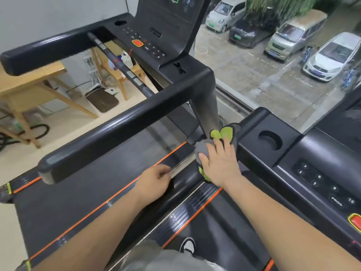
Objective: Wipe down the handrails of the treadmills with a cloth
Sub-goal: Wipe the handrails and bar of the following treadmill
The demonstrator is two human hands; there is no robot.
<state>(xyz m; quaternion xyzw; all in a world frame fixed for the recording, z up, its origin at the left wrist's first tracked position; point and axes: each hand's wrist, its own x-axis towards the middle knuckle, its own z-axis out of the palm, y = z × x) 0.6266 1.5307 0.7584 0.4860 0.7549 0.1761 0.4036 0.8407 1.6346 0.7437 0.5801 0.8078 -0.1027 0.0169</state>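
Grey cloth (203, 151), lime-green patches, crumpled on black treadmill handrail (243, 151); your right hand (218, 165) presses it, fingers flat. Your left hand (154, 182): loosely curled, holding nothing.

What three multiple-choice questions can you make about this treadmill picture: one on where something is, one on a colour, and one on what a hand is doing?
1. Where is the cloth?
A. on the wooden table
B. under the right hand, beside the cup holder
C. on the floor

2. What colours is the cloth?
A. grey and lime green
B. red and white
C. plain blue

3. What is the left hand doing?
A. gripping a handrail
B. pinching the cloth
C. holding nothing, fingers loosely curled

Answers:
1. B, the right hand presses it down next to the cup holder.
2. A, grey and green patches show around the hand.
3. C, it hovers with nothing in it.
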